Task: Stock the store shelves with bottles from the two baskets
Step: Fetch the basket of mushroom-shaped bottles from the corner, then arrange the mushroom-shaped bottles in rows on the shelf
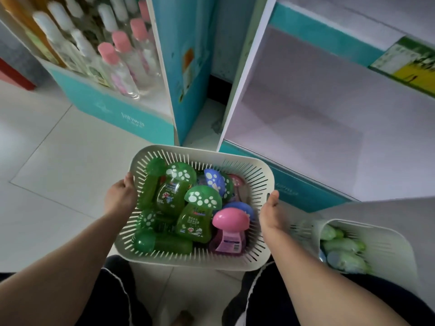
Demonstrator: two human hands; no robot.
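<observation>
Gripping basket [202,151] sides: left hand [120,196], right hand [270,212]. Bottles [190,222] fill it; second basket [388,241] also loaded; shelf [306,114] bare. Stocking judged unstarted.

The cream basket [188,151] holds green bottles [191,222] with white-spotted caps, a blue white-spotted cap [211,178] and a pink cap [229,218]. At eleven o'clock, clear bottles [124,76] wear pink caps above a teal shelf front [106,107].

right shelf [306,118] bare; left shelf [113,107] bottle-packed.
</observation>
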